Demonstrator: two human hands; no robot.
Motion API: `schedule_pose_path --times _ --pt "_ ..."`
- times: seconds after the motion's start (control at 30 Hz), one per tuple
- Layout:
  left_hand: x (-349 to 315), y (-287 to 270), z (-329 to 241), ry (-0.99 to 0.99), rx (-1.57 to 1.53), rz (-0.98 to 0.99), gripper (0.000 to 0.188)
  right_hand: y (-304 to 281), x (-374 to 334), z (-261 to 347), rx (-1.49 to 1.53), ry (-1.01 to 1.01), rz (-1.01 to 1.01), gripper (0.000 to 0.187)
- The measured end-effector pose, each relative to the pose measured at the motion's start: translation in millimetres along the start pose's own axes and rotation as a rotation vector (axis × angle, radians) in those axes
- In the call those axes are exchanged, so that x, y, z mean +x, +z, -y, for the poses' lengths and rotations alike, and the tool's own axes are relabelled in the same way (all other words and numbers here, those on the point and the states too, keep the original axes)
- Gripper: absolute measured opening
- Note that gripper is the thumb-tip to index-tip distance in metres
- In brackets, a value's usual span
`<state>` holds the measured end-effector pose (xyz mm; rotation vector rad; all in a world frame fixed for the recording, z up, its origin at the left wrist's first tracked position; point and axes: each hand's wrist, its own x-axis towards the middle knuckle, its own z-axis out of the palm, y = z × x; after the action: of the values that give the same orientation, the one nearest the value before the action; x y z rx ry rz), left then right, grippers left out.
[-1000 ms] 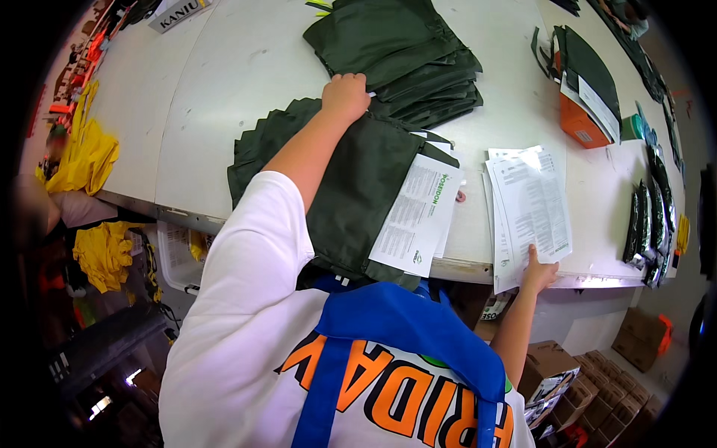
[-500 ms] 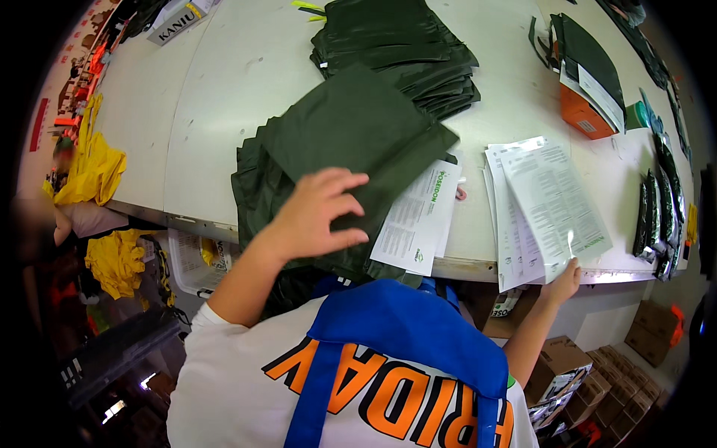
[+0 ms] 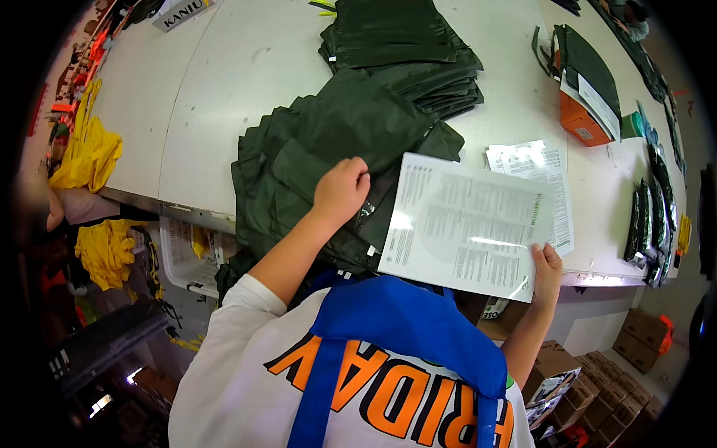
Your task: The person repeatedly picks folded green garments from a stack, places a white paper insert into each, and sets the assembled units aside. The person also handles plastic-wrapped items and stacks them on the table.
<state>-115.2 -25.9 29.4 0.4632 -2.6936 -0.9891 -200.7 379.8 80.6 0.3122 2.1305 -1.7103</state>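
Observation:
My left hand (image 3: 342, 193) is closed, its fingers curled at the edge of a dark green folded garment (image 3: 314, 160) on top of a fanned pile at the table's front. Just right of its fingers, a dark, shiny fold shows. My right hand (image 3: 547, 272) pinches the lower right corner of a glossy white printed sheet (image 3: 470, 224), thumb on top. That sheet is tilted over the table edge, its left side close to the garment pile. Behind it, more printed sheets (image 3: 559, 168) lie on the table, partly covered.
Another stack of dark green folded garments (image 3: 396, 33) sits farther back. An orange box (image 3: 582, 116) with papers and a dark garment stands at right, near several shiny dark packets (image 3: 651, 209). Yellow garments (image 3: 93, 160) lie at left; cardboard cartons (image 3: 553, 369) stand below the table.
My right hand has drawn the printed sheet leftward, off the other sheets and toward the pile. My left hand, spread before, has closed at the garment's edge. The top garment lies differently.

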Motion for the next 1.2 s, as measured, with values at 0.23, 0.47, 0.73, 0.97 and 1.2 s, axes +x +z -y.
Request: schedule_pose_path --times 0.23,0.47,0.73,0.97,1.2 --pt "-4 -29 -37 0.236 -0.112 0.105 0.005 83 6 16 -0.032 -0.160 -0.065 0.019" --pt "-9 -32 -25 0.163 -0.045 0.019 0.006 106 6 10 -0.092 -0.098 0.105 0.019" --pt "-24 -22 -41 0.168 -0.137 0.141 0.004 117 25 25 -0.279 -0.053 0.253 0.017" --pt "50 -14 -18 0.229 -0.071 0.240 0.013 134 29 -9 -0.563 -0.162 -0.036 0.042" --pt "205 16 70 0.092 0.485 -0.096 0.054 18 43 -43 -0.977 0.262 -0.874 0.084"
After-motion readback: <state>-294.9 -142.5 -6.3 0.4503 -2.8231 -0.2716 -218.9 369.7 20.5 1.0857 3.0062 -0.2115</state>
